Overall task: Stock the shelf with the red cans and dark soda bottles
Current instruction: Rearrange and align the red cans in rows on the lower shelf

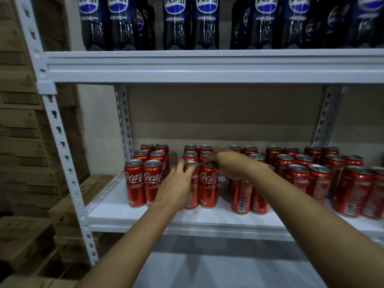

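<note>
Cans: two front red cans (208,183) upright on shelf (116,206), between both hands
Left hand (176,187): fingers spread, touching left can's side
Right hand (226,166): curled over right can's top (closer one, probably nudging it)

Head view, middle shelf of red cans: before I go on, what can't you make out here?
- Front can of the second cluster: label hidden by the left hand.
- Right hand: fingertips blurred over the next can, so grip unclear.
- Pepsi bottles on the upper shelf: caps cut off by the top edge.
- Rightmost cans: cut by the right edge, blurred.
- Cardboard boxes, left: print too dark to read.
</note>
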